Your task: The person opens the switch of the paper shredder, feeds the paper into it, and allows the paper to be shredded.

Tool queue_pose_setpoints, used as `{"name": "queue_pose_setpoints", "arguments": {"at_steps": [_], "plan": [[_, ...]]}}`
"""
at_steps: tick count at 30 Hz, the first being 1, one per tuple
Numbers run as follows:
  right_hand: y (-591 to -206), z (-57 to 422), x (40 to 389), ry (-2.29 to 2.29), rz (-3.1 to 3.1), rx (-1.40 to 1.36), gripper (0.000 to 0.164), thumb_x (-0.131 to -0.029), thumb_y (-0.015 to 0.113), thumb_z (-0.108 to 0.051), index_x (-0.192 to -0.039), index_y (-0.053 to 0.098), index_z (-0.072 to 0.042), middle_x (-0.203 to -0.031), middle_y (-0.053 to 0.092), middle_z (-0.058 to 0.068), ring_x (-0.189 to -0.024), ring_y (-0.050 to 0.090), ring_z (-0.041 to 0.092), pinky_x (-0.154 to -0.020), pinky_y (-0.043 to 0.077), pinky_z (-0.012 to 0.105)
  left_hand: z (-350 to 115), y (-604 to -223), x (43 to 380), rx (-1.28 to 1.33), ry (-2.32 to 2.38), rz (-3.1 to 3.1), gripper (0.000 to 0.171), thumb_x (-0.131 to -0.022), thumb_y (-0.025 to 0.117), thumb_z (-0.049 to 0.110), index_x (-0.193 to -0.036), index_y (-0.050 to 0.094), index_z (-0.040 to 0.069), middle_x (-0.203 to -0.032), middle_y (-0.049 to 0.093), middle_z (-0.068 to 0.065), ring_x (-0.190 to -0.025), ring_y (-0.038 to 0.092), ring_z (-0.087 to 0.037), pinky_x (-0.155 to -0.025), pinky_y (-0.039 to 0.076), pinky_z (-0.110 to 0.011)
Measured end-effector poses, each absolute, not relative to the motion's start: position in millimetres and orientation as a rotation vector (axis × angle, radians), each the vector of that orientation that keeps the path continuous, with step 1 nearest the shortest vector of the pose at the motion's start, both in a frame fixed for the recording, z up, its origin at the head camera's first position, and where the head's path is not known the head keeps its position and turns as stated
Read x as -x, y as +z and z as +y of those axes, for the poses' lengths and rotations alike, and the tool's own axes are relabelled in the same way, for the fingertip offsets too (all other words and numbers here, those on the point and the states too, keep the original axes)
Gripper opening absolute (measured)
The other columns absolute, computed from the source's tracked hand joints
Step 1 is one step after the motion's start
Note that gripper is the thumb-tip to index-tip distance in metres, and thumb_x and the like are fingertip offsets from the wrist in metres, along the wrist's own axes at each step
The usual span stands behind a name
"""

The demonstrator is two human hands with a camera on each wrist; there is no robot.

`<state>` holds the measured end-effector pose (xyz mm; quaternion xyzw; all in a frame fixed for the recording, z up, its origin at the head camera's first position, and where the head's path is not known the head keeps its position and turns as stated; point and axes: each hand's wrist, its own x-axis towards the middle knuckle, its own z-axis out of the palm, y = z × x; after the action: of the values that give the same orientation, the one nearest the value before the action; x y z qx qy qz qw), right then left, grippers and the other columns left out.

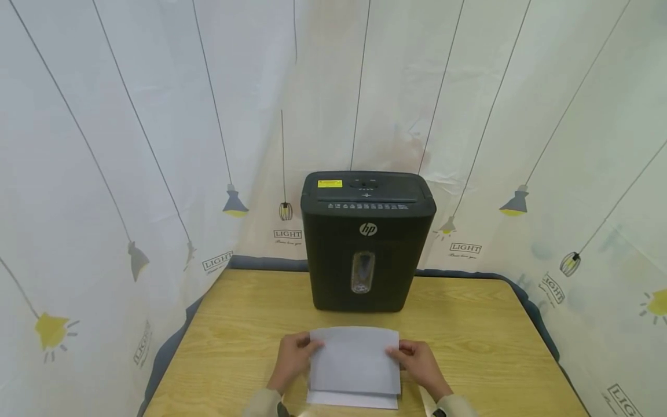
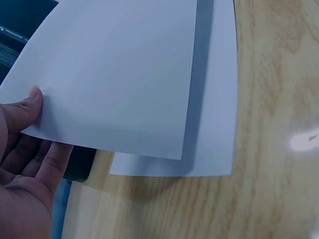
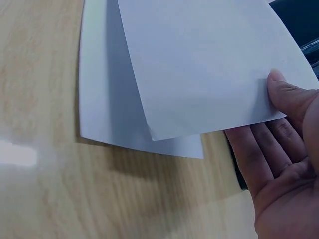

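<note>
Between my two hands is a white sheet of paper, raised off the table. My left hand pinches its left edge, thumb on top and fingers beneath, as the left wrist view shows on the sheet. At the opposite edge my right hand pinches it the same way; in the right wrist view the thumb lies on the upper face. Below the held sheet, more white paper lies on the table, mostly covered. Whether it is one sheet or several, I cannot tell.
A black HP paper shredder stands upright beyond the paper, its slotted top facing up and a clear window in front. The wooden table extends to both sides. Printed white cloth hangs around the back and sides.
</note>
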<state>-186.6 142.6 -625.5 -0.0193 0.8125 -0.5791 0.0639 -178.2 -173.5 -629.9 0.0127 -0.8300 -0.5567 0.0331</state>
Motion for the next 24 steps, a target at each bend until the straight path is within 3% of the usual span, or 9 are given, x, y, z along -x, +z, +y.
{"name": "queue_pose_setpoints", "arguments": {"at_steps": [10, 24], "plan": [[-612, 145, 199, -1.707, 2.493, 0.049, 0.018, -0.093, 0.076, -0.02, -0.094, 0.078, -0.002, -0.088, 0.077, 0.007, -0.075, 0.067, 0.009, -0.066, 0.062, 0.03, -172, -613, 188, -0.039, -1.713, -2.539, 0.016, -0.089, 0.08, 0.022, -0.087, 0.078, 0.006, -0.085, 0.077, -0.006, -0.072, 0.059, -0.01, -0.066, 0.051, -0.023], [-576, 150, 218, -1.715, 2.536, 0.04, 0.016, -0.095, 0.074, -0.02, -0.091, 0.076, -0.004, -0.089, 0.077, 0.007, -0.08, 0.069, 0.012, -0.075, 0.064, 0.037, -167, -577, 211, 0.011, -1.695, -2.491, 0.02, -0.091, 0.079, 0.026, -0.102, 0.08, 0.009, -0.095, 0.079, -0.007, -0.08, 0.066, -0.012, -0.072, 0.055, -0.028]]}}
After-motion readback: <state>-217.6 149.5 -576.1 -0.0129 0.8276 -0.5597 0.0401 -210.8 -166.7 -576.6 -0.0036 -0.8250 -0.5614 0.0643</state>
